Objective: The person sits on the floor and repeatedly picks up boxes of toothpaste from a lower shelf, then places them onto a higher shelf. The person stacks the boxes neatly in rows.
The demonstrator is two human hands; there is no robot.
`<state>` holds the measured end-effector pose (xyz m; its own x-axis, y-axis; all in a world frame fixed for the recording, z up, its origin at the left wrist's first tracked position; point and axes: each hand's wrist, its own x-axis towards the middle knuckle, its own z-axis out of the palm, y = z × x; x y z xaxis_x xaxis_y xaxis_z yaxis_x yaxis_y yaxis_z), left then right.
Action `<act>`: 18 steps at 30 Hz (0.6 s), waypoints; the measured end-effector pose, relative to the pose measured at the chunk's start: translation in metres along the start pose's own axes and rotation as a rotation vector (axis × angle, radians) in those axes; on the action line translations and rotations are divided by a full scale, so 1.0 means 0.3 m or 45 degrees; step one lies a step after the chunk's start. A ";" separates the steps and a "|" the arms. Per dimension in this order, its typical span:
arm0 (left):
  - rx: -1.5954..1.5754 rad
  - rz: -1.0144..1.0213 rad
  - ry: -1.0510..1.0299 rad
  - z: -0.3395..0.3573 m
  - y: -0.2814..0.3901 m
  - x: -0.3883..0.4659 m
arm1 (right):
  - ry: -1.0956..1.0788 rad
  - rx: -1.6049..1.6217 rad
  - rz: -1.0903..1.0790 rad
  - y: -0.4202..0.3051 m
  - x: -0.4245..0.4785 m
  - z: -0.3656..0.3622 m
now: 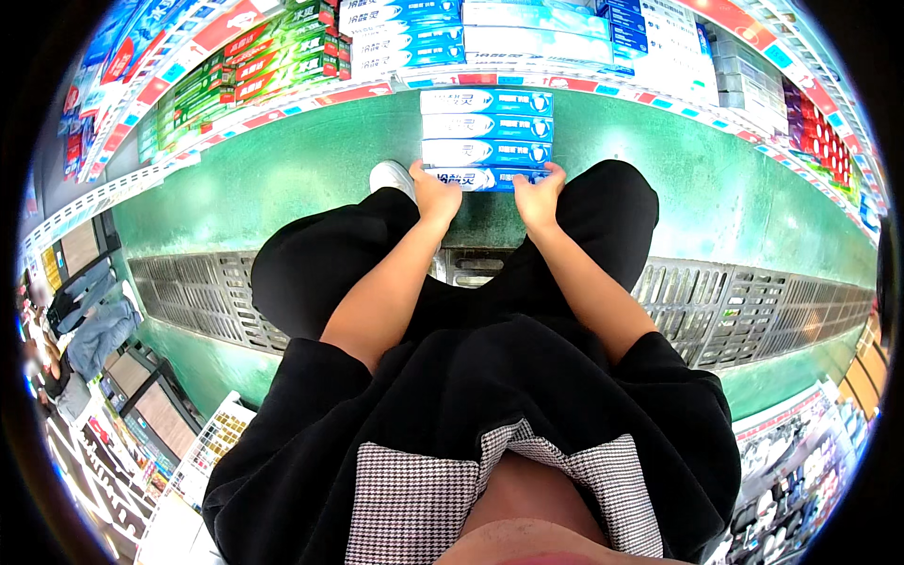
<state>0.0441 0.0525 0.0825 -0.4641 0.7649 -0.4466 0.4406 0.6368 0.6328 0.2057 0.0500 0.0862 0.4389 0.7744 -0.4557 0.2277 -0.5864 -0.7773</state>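
Note:
Several blue-and-white toothpaste boxes (486, 127) lie against one another with their long sides touching, in front of my knees. My left hand (436, 194) grips the left end of the nearest box, its thumb on the printed face. At the right end, my right hand (538, 196) holds that same box in a like way. The fingers behind the boxes are mostly hidden. Whether the group is lifted or rests on the green floor (318, 152) cannot be told. My knees are bent and spread on both sides of my hands.
Ahead runs a store shelf with a price-tag strip (311, 106), stocked with blue-and-white cartons (406, 35) and green-and-red toothpaste boxes (286, 63). A metal floor grate (713, 311) passes beneath me. A white wire rack (212, 438) stands behind on the left; people are farther left.

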 end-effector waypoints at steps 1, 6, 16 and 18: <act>0.008 -0.013 0.011 0.002 0.006 -0.003 | 0.005 0.036 -0.010 0.009 0.004 0.006; -0.023 -0.055 0.011 -0.002 0.036 -0.003 | -0.027 0.178 0.018 0.013 0.017 0.018; 0.407 0.981 0.377 -0.093 0.241 -0.065 | 0.045 -0.058 -0.458 0.013 0.009 0.043; 0.280 1.259 -0.366 -0.189 0.433 -0.127 | 0.015 -0.138 -0.506 -0.022 -0.016 0.031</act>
<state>0.0755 0.1006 0.2175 0.3650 0.9294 0.0543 0.6668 -0.3016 0.6815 0.1939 0.0523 0.0893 0.3079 0.9433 -0.1241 0.4716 -0.2646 -0.8412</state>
